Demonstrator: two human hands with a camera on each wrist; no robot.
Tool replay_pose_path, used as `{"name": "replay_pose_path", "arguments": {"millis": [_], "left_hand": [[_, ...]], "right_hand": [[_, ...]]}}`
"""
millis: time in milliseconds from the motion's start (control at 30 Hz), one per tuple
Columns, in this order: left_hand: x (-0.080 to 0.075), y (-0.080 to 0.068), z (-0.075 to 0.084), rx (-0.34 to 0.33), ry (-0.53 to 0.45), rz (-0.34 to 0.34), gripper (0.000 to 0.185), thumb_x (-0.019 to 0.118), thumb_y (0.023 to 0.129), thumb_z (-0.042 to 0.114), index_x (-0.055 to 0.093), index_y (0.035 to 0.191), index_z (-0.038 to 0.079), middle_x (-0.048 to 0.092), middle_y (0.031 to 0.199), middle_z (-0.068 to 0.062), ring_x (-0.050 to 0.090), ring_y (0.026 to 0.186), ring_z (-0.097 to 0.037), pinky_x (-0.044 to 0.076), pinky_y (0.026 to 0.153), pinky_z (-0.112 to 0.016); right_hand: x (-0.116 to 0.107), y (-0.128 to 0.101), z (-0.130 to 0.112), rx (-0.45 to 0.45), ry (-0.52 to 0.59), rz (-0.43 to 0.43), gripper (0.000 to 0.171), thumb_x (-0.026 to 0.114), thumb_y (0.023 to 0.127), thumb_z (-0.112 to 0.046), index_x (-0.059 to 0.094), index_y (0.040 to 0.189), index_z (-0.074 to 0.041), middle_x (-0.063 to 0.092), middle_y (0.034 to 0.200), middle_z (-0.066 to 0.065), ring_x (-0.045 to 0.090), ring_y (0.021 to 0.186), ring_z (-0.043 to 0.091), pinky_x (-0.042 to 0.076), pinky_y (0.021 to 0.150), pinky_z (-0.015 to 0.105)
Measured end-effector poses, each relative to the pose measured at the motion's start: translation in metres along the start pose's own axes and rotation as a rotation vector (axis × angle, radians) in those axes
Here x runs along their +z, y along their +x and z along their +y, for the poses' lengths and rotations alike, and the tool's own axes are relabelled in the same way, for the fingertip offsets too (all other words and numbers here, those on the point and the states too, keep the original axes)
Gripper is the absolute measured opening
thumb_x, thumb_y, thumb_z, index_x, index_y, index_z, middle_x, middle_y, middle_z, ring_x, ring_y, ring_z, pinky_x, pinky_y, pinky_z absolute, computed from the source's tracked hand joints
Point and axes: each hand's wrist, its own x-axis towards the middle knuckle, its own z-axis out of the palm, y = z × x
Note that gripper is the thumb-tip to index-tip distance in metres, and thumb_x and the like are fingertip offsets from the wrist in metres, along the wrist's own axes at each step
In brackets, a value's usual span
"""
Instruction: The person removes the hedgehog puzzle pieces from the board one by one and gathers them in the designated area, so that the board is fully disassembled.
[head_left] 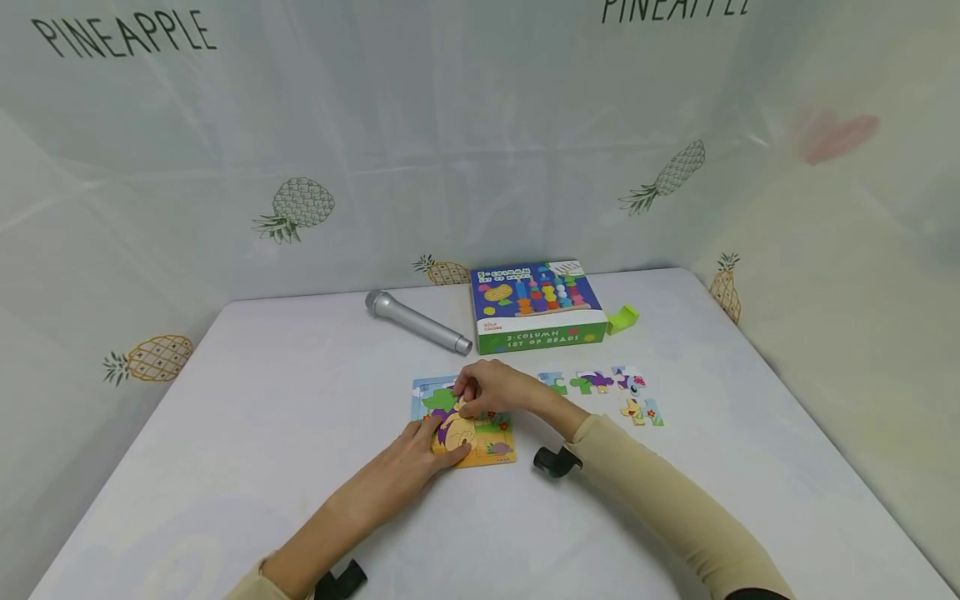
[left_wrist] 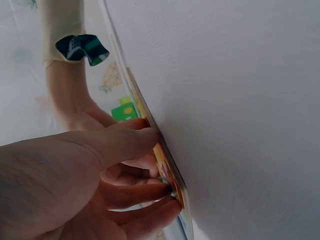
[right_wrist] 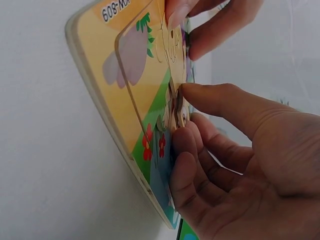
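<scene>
A jigsaw board [head_left: 491, 457] with a colourful cartoon picture lies flat on the white table. My left hand [head_left: 420, 457] rests on its left and lower part, thumb and fingers spread and touching the surface; the left wrist view shows the fingertips along the board. Over the upper middle of the board, my right hand [head_left: 497, 388] pinches a puzzle piece [right_wrist: 180, 114] between thumb and fingers, its edge slightly raised in the right wrist view. The fingers hide most of that piece. Several loose puzzle pieces [head_left: 592, 382] lie right of the board.
Behind the board stands a bead-set box [head_left: 540, 304], with a light green object [head_left: 623, 319] by its right side. A silver microphone [head_left: 420, 323] lies to the box's left. A pineapple-print curtain [head_left: 450, 167] hangs behind the table [head_left: 262, 400].
</scene>
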Motion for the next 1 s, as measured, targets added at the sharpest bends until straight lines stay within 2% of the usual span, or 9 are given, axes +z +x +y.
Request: {"name": "replay_pose_path", "arguments": {"millis": [100,333,433,667,900,1000], "left_hand": [[0.002,0.0,0.0,-0.01,-0.02,0.004,0.042,0.059,0.088,0.021,0.052,0.127,0.037,0.042,0.134,-0.022,0.045,0.118,-0.039,0.049,0.089,-0.043],[0.0,0.003,0.009,-0.041,-0.075,-0.105,0.046,0.048,0.091,0.043,0.039,0.136,0.038,0.033,0.138,-0.032,0.035,0.124,-0.05,0.047,0.089,-0.05],[0.001,0.004,0.013,-0.047,-0.071,-0.111,0.046,0.043,0.092,0.049,0.038,0.136,0.037,0.03,0.138,-0.034,0.033,0.124,-0.052,0.045,0.092,-0.051],[0.0,0.004,0.016,-0.116,-0.16,-0.171,0.048,0.039,0.091,0.053,0.036,0.137,0.038,0.023,0.144,-0.031,0.022,0.131,-0.05,0.032,0.101,-0.058],[-0.002,0.004,0.016,-0.122,-0.196,-0.171,0.048,0.039,0.091,0.053,0.037,0.137,0.038,0.022,0.144,-0.032,0.02,0.132,-0.051,0.033,0.101,-0.058],[-0.001,0.004,0.016,-0.122,-0.2,-0.171,0.049,0.04,0.091,0.053,0.036,0.137,0.038,0.022,0.143,-0.032,0.02,0.132,-0.051,0.033,0.101,-0.058]], "right_hand": [[0.0,0.001,0.0,0.011,0.003,0.002,0.025,0.072,0.077,-0.021,0.063,0.097,-0.01,0.06,0.078,-0.002,0.051,0.066,0.008,0.043,0.06,0.02],[0.001,0.002,0.001,0.02,-0.013,0.01,0.024,0.073,0.076,-0.022,0.063,0.095,-0.011,0.06,0.077,-0.003,0.052,0.066,0.007,0.044,0.061,0.019],[0.002,0.003,0.001,0.023,-0.011,0.007,0.025,0.073,0.076,-0.022,0.063,0.095,-0.011,0.06,0.077,-0.003,0.052,0.065,0.007,0.044,0.059,0.019],[0.001,0.003,-0.002,0.048,0.023,0.0,0.024,0.073,0.076,-0.023,0.062,0.095,-0.011,0.06,0.076,-0.002,0.051,0.062,0.008,0.044,0.055,0.02],[-0.004,0.001,-0.002,-0.004,0.074,0.024,0.026,0.072,0.077,-0.022,0.062,0.095,-0.007,0.063,0.079,0.001,0.055,0.065,0.009,0.047,0.059,0.02],[-0.007,0.0,0.0,-0.036,0.133,0.009,0.023,0.069,0.08,-0.019,0.061,0.097,-0.006,0.066,0.079,0.003,0.06,0.068,0.013,0.048,0.061,0.02]]}}
